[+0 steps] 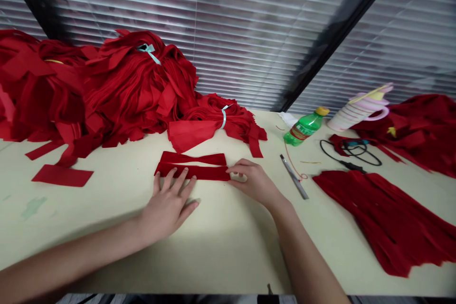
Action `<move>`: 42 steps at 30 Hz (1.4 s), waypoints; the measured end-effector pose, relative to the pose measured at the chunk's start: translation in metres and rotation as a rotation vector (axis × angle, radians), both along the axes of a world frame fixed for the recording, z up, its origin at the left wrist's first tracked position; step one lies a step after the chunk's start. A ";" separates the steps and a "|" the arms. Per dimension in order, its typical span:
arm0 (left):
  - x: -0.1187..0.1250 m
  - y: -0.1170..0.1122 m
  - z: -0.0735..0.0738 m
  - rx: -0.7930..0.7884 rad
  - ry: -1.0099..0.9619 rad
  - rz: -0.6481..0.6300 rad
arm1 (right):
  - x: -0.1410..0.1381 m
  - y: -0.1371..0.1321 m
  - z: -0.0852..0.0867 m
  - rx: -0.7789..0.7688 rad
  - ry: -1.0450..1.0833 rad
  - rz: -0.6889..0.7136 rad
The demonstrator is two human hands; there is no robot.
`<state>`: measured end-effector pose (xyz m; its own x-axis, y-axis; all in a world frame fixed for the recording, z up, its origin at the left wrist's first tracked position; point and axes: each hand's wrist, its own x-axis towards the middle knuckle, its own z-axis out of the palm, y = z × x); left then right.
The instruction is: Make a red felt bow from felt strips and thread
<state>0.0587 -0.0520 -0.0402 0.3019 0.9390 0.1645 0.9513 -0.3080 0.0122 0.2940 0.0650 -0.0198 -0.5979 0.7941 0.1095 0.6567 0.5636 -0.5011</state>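
A dark red fabric strip point(210, 173) lies across the table in front of me. My left hand point(167, 206) rests with spread fingers, the tips pressing on the strip's left half. At the strip's right end, my right hand point(251, 178) pinches the edge between thumb and fingers. Just behind it lies a narrower red strip point(192, 158), partly touching the first at the left, with a gap showing table between them. A separate red rectangle of cloth point(63, 175) lies to the left, apart from both hands.
Big heaps of red fabric strips point(131, 90) and a tied bundle point(217, 118) line the back. Rightward are a green bottle point(304, 127), a striped cup point(356, 113), a grey cutter-like tool point(294, 178), a black cable point(363, 154) and a stack of red strips point(388, 218).
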 end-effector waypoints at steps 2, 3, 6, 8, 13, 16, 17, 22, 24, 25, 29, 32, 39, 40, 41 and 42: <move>0.000 0.001 0.001 -0.007 -0.002 -0.002 | -0.002 -0.002 0.001 0.001 -0.023 0.014; 0.000 0.001 0.002 -0.009 -0.004 -0.003 | -0.003 -0.003 0.002 0.001 -0.040 0.019; -0.001 0.002 0.003 -0.023 -0.019 -0.008 | -0.006 -0.005 0.003 0.006 -0.085 0.025; -0.002 0.003 0.003 -0.029 -0.032 -0.016 | -0.007 -0.004 0.003 0.010 -0.096 0.020; -0.004 0.006 0.003 -0.029 -0.054 -0.027 | -0.006 -0.001 -0.002 0.023 -0.063 0.000; -0.004 0.006 0.002 -0.043 -0.073 -0.025 | -0.005 -0.001 -0.004 0.020 -0.039 -0.020; -0.005 0.006 0.001 -0.047 -0.077 -0.025 | -0.005 0.000 -0.005 0.019 -0.033 -0.026; -0.005 0.006 -0.001 -0.034 -0.085 -0.004 | -0.006 0.000 -0.008 -0.003 -0.011 -0.042; -0.005 0.006 -0.002 -0.039 -0.083 -0.002 | -0.006 0.001 -0.008 -0.007 -0.005 -0.041; -0.005 0.006 -0.002 -0.042 -0.080 -0.001 | -0.005 0.001 -0.008 -0.007 -0.005 -0.042; -0.006 0.006 -0.002 -0.051 -0.078 -0.005 | -0.006 0.000 -0.006 -0.012 -0.007 -0.044; -0.006 0.006 -0.003 -0.053 -0.084 -0.008 | -0.008 -0.001 -0.006 0.034 0.013 -0.040; -0.007 0.005 -0.001 0.016 -0.115 -0.011 | -0.010 -0.001 -0.010 0.080 0.052 -0.036; -0.008 0.005 0.000 0.031 -0.114 -0.012 | -0.010 -0.001 -0.010 0.079 0.051 -0.039; -0.009 0.004 0.001 0.046 -0.106 -0.008 | -0.009 -0.001 -0.010 0.077 0.048 -0.041; -0.010 0.004 0.002 0.061 -0.092 0.003 | -0.009 -0.001 -0.010 0.075 0.045 -0.042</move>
